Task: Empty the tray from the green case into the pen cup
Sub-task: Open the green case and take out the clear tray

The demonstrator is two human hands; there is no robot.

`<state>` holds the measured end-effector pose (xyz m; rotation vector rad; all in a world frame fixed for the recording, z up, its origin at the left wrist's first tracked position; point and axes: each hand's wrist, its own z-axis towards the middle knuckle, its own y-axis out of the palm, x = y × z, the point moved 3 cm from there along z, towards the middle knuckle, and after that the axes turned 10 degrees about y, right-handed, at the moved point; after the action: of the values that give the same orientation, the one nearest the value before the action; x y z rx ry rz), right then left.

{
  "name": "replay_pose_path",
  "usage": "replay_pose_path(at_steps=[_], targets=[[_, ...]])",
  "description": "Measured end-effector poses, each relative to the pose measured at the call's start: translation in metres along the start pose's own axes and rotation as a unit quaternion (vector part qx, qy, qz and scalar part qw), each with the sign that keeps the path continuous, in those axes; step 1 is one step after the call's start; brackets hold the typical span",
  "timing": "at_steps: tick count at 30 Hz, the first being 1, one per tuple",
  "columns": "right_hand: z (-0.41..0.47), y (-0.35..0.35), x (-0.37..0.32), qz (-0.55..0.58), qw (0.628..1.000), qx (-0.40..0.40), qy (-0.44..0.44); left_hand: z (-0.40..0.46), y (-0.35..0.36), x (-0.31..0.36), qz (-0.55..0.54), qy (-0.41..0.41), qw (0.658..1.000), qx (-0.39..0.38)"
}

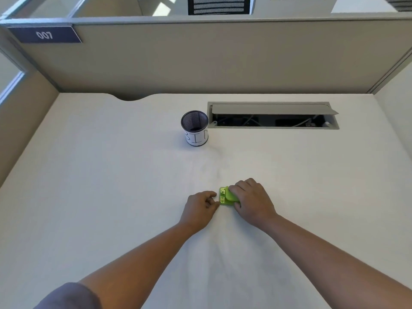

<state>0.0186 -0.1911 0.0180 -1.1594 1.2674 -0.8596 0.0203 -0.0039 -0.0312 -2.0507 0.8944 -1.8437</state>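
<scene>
Under the right hand (252,200) fingers, gripped, lies the green case (227,197); left hand (199,208) fingers curled beside it.

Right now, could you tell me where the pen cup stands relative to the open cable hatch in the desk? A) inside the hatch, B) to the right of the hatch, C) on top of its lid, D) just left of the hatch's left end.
D: the pen cup stands upright on the desk surface right beside the left end of the cable hatch, not in or on it.
</scene>
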Motion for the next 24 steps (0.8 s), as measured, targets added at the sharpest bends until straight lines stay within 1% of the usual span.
replay_pose_path(at_steps=[4, 8, 11, 13, 16, 19, 21, 24], targets=[[0.005, -0.002, -0.007, 0.01, 1.0, -0.015, -0.018, -0.001, 0.002, 0.002, -0.004, 0.009, 1.0, -0.006], [0.007, -0.005, -0.009, 0.053, 0.999, 0.0, -0.011, -0.003, 0.002, 0.004, -0.039, 0.017, 0.999, -0.008], [0.004, -0.006, -0.007, 0.089, 0.996, 0.011, 0.021, -0.006, 0.001, 0.01, -0.106, 0.019, 0.994, -0.002], [0.002, -0.008, -0.008, 0.117, 0.991, 0.018, 0.055, -0.007, 0.0, 0.013, -0.175, -0.004, 0.985, 0.005], [0.002, -0.014, -0.014, 0.15, 0.983, 0.048, 0.092, -0.007, -0.001, 0.022, -0.273, -0.04, 0.961, 0.012], [0.002, -0.022, -0.022, 0.184, 0.972, 0.076, 0.125, -0.005, 0.003, 0.035, -0.346, -0.084, 0.934, 0.021], [0.002, -0.027, -0.029, 0.201, 0.966, 0.079, 0.144, -0.003, 0.008, 0.044, -0.413, -0.129, 0.901, 0.025], [-0.001, -0.032, -0.039, 0.221, 0.959, 0.085, 0.155, 0.001, 0.012, 0.055, -0.515, -0.177, 0.838, 0.035]])
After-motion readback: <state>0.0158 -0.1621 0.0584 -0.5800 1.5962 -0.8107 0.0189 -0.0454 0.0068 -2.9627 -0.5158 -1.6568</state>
